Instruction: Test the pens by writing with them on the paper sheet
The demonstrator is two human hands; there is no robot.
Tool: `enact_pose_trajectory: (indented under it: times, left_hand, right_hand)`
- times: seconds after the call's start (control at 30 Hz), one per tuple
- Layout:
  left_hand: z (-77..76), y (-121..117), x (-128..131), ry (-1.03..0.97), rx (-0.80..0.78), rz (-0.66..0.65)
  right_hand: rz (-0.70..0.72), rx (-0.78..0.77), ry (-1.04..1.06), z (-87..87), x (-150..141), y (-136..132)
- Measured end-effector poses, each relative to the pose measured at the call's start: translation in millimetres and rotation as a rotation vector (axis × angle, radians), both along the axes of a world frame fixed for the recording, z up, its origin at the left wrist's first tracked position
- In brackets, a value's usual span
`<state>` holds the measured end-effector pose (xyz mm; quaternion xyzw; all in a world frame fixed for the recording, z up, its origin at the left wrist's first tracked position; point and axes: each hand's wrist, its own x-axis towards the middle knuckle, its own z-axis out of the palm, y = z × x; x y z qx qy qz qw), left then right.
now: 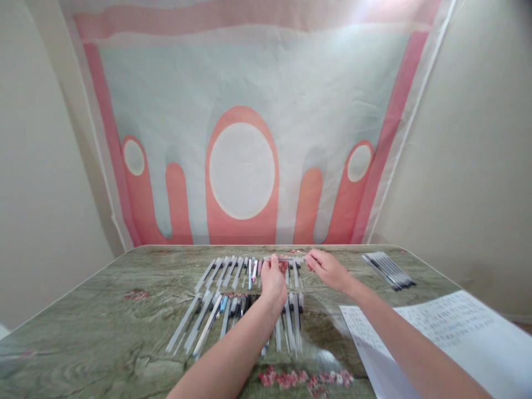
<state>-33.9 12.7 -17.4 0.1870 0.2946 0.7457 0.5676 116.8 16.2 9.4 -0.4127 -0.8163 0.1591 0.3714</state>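
My left hand (273, 281) and my right hand (328, 269) hold one clear pen (286, 259) crosswise between them, the left closed on its left end and the right pinching its right end. They hover above the far row of pens (233, 270) laid side by side on the table. A nearer row of pens (216, 318) lies below my left forearm, partly hidden by it.
A separate bundle of dark pens (388, 270) lies at the far right of the green patterned table (103, 327). White printed sheets (453, 332) cover the near right corner. A pink and pale blue cloth (245, 122) hangs on the wall behind.
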Motion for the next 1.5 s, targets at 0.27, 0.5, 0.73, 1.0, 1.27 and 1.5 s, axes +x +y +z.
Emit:
enact_pose_trajectory:
  times: [0.27,0.5,0.73,1.0,1.27,1.5]
  left_hand:
    - [-0.9,1.6,-1.9,-0.009,-0.014,-0.002]
    - [-2.5,-0.2,0.6,0.019,0.014,-0.014]
    - [-1.4,-1.0,1.4,0.013,0.025,-0.012]
    - [-1.9,0.6,-0.7,0.009,0.011,-0.004]
    - [-3.1,0.2,0.8,0.016,0.009,-0.014]
    - [-2.8,0.2,1.0,0.013,0.015,-0.016]
  right_hand:
    - [0.08,-0.185,0.112,-3.5,1.2,0.7]
    - [0.015,-0.128,0.018,-4.4,0.8,3.2]
    - [0.06,-0.12,0.07,-3.8,3.2,2.1]
    - [0.092,-0.26,0.166,-5.8,4.4,3.8]
    - [0.079,-0.216,0.087,-8.0,4.0,7.3]
    - [0.118,-0.197,0.087,-5.8,5.9,5.7]
